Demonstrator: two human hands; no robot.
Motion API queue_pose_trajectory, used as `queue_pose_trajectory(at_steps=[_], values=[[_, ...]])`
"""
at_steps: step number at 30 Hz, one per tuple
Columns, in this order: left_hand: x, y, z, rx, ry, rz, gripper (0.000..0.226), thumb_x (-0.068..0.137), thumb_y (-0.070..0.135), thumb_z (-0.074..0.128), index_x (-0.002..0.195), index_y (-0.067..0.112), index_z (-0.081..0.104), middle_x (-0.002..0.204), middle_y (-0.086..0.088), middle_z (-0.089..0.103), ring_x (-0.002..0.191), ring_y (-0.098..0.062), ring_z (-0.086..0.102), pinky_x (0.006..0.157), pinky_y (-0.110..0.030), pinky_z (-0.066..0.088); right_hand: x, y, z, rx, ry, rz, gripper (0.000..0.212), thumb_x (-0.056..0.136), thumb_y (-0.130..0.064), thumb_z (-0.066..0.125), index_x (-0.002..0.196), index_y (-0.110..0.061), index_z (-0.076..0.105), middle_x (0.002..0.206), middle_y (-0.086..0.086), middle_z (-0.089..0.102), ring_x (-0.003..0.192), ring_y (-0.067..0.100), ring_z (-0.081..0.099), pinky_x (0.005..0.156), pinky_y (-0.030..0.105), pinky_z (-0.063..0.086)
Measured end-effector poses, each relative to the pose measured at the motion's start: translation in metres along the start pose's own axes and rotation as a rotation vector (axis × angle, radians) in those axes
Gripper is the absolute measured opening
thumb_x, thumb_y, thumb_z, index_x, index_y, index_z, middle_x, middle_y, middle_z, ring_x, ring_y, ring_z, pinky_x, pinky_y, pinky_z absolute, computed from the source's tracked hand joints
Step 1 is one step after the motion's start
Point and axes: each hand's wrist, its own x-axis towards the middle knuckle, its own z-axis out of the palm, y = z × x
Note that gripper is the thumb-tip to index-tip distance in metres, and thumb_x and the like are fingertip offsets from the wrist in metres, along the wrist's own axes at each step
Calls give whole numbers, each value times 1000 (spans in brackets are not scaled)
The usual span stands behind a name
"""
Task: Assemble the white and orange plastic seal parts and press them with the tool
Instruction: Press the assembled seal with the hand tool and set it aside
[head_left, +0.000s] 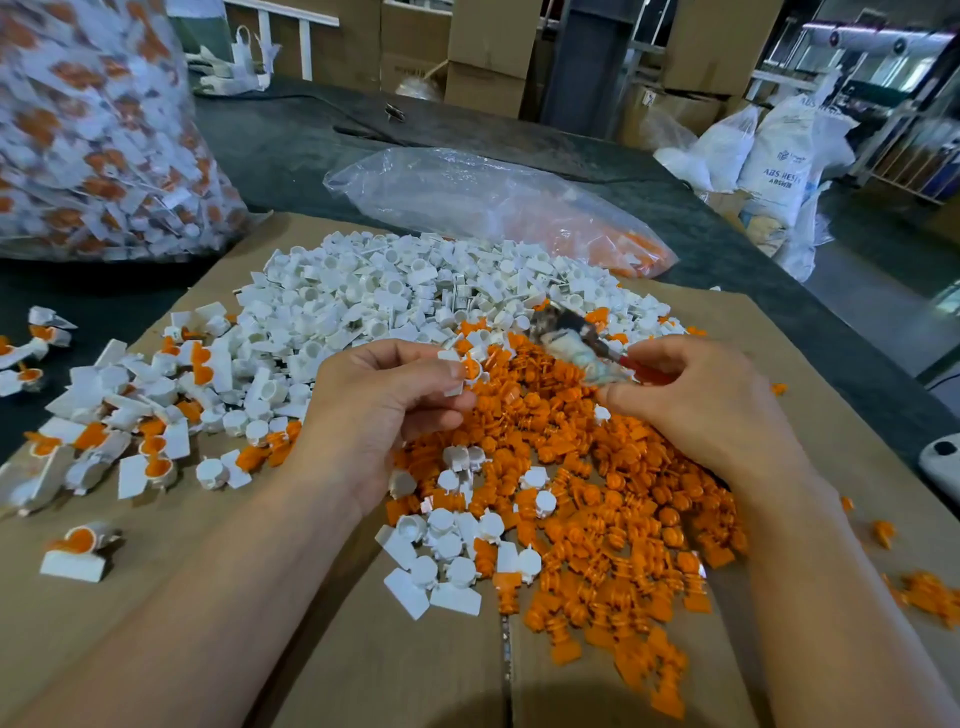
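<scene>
Though blurred — tool beside seal

Factory assembly floor or warehouse, by the look of it. Stacked cardboard cartons behind dark-covered desk. White sacks printed "ABS", right rear, on grey floor. Bulk clear bag of joined white-orange seals, left. Loose heaps of white parts and orange parts on flattened cardboard. Metal railing far right.

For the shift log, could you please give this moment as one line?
left hand pinches white-and-orange seal | right hand grips tool, blurred | loose parts on cardboard
</scene>
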Motion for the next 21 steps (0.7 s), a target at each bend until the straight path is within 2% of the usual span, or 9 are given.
queue_pose_trajectory(at_steps=[5, 8, 11, 12, 15, 18, 21], values=[[1, -1, -1, -12, 12, 32, 14, 71, -6, 66, 66, 6, 61, 51, -5, 63, 48, -14, 64, 42, -17, 49, -5, -8, -1, 131, 100, -50, 45, 71, -29, 63, 115, -21, 62, 81, -27, 51, 73, -9, 49, 63, 7, 34], [1, -2, -2, -46, 8, 59, 13, 73, -8, 64, 69, 4, 61, 53, -7, 65, 50, -14, 65, 44, -16, 50, -5, -10, 1, 62, 130, -97, 38, 76, -15, 61, 114, -16, 62, 70, -25, 45, 65, 0, 46, 60, 8, 35], [2, -1, -1, -81, -7, 94, 10, 67, -4, 67, 68, 5, 61, 55, -7, 66, 52, -15, 66, 46, -16, 50, -4, -11, 3, 19, 150, -143, 30, 80, -5, 56, 109, -11, 61, 68, -20, 41, 61, 0, 40, 54, 2, 32], [2, -1, -1, -93, -11, 107, 9, 63, 0, 68, 68, 4, 62, 56, -7, 66, 52, -15, 66, 47, -17, 51, -5, -12, 3, 23, 163, -163, 23, 82, -5, 55, 104, -10, 61, 67, -17, 43, 60, 1, 40, 53, 2, 32], [2, -2, 0, -118, -7, 140, 15, 58, 6, 67, 72, 4, 61, 59, -6, 67, 55, -16, 68, 49, -17, 52, -10, -18, 5, 75, 199, -241, 6, 88, -18, 53, 91, -15, 58, 71, -5, 53, 62, 9, 46, 55, 17, 36], [3, -4, 2, -131, -1, 182, 14, 59, 6, 67, 72, 6, 61, 59, -4, 67, 59, -17, 69, 51, -18, 53, -15, -25, 9, -44, 250, -354, 17, 90, -35, 44, 80, -22, 46, 66, -15, 40, 65, 16, 39, 54, 29, 29], [5, -6, 3, -146, 20, 233, 15, 59, 7, 66, 73, 6, 60, 60, -3, 68, 63, -18, 70, 54, -19, 54, -17, -29, 16, -129, 192, -392, 20, 91, -36, 43, 77, -23, 40, 63, -16, 33, 62, 13, 36, 54, 30, 24]])
